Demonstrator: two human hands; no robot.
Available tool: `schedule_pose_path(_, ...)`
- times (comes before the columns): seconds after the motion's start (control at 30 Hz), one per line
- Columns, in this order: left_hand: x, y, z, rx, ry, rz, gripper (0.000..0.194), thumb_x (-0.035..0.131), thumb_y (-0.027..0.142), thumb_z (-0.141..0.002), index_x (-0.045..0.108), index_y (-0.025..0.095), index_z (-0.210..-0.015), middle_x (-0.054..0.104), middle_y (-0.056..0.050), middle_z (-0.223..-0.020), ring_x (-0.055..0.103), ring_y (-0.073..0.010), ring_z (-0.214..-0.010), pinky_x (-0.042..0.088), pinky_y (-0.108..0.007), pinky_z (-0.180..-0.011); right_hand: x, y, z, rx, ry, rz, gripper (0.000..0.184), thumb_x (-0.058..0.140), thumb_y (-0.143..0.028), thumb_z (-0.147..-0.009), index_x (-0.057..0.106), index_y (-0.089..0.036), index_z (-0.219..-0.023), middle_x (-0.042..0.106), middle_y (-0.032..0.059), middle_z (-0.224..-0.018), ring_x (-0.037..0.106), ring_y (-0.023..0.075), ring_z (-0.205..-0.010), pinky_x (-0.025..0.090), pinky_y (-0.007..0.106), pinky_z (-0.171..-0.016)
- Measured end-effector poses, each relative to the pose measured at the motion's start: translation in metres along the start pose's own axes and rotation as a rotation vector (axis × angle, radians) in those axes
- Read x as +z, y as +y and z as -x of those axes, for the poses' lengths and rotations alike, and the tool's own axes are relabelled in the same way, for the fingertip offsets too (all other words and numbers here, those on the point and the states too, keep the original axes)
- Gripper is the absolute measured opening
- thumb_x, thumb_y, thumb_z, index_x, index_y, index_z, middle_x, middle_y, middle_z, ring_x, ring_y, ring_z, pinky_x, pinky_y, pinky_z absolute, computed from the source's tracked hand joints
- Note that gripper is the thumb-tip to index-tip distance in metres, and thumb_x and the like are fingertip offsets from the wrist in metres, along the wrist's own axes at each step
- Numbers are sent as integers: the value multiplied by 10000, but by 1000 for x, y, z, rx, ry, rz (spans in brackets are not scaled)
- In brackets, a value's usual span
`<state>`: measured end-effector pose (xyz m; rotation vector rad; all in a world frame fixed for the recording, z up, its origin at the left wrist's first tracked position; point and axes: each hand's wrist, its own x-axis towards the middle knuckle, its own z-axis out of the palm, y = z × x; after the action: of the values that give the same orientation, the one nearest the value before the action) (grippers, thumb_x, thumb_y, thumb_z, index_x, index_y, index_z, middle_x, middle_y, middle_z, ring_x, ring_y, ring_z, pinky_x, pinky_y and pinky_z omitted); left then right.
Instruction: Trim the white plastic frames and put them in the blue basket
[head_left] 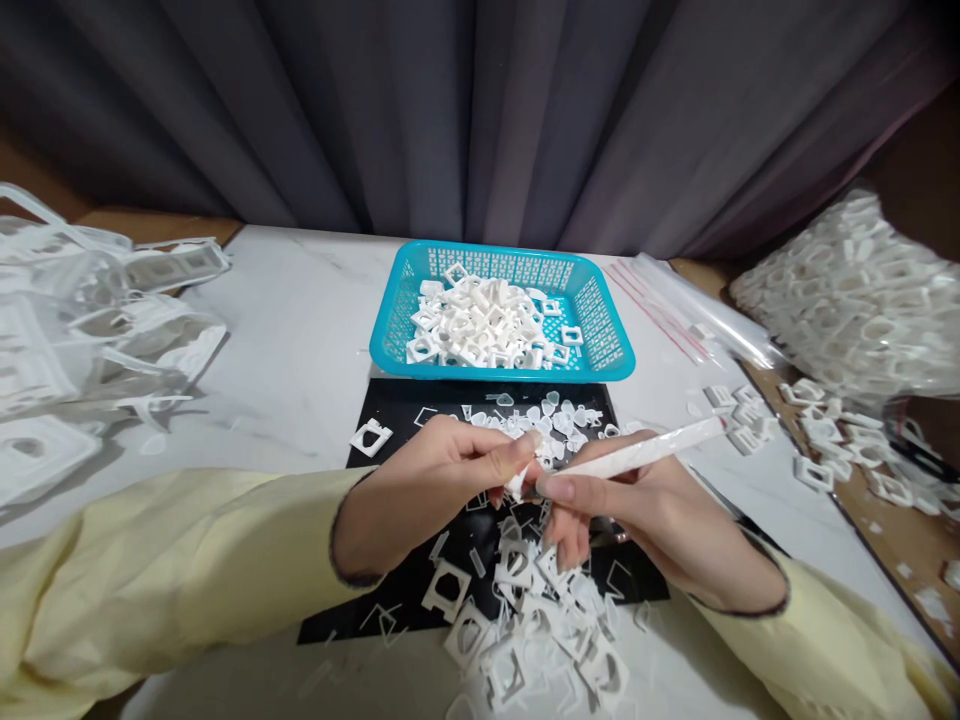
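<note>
Between the thumb and fingers of my left hand is a small white plastic part, mostly covered by the fingertips. My right hand grips a long white tool handle that looks wrapped in tape. Its tip meets the white part at my left fingertips, and the working end is hidden. Below both hands lies a heap of white plastic frames with round openings, partly on a black mat. Small translucent scraps are scattered on the mat just beyond my fingers.
A blue basket holding several white frames stands behind the mat. Clear zip bags lie to its right, near a full bag of white parts. More white plastic pieces are piled at the left. A grey curtain hangs behind.
</note>
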<state>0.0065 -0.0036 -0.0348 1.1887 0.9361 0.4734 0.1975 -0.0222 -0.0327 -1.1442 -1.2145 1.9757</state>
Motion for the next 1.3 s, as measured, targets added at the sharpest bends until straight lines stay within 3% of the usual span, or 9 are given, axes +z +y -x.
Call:
schedule_pose_path(0.47,0,0,1,-60,-41,39,405,469,472,-864,519,155,-616,427,12,-649,356,-129,-634,317,-284,-602,0,-3,-2,30,-1,-18,287,686,-375,-767,706,-115,-649,676,41,-559,636,119,-502,515,209,-529)
schedule_pose_path(0.87,-1,-1,1,-44,-23,52,330,505,368,-856,525,161,-600,430,19,-633,353,-128,-631,309,-285,-612,0,-2,0,63,-15,-20,312,674,-396,-770,705,-111,-645,679,51,-553,635,125,-494,516,218,-527)
schedule_pose_path(1.07,1,1,2,-37,14,34,404,493,474,-855,585,160,-616,476,15,-635,386,-127,-625,323,-285,-619,-1,-6,3,18,-6,-6,255,665,-325,-794,699,-112,-659,683,52,-580,635,118,-505,514,204,-524)
schedule_pose_path(1.17,0,3,4,0,48,-35,382,492,476,-861,690,176,-733,599,-16,-748,470,-149,-710,357,-298,-704,-6,-18,12,-82,104,94,177,678,-288,-787,690,-143,-687,694,51,-621,644,136,-528,514,218,-507)
schedule_pose_path(1.23,-2,6,6,54,85,-101,364,493,463,-867,730,199,-784,614,-20,-787,494,-157,-756,370,-299,-755,-12,-26,20,-204,262,214,112,690,-293,-774,696,-181,-780,693,38,-622,640,153,-509,518,242,-480)
schedule_pose_path(1.3,-4,8,8,115,105,-138,346,501,438,-871,752,212,-794,566,-13,-740,498,-152,-741,391,-297,-777,-22,-29,30,-315,446,418,163,683,-306,-780,692,-234,-926,699,22,-642,650,170,-514,531,258,-474)
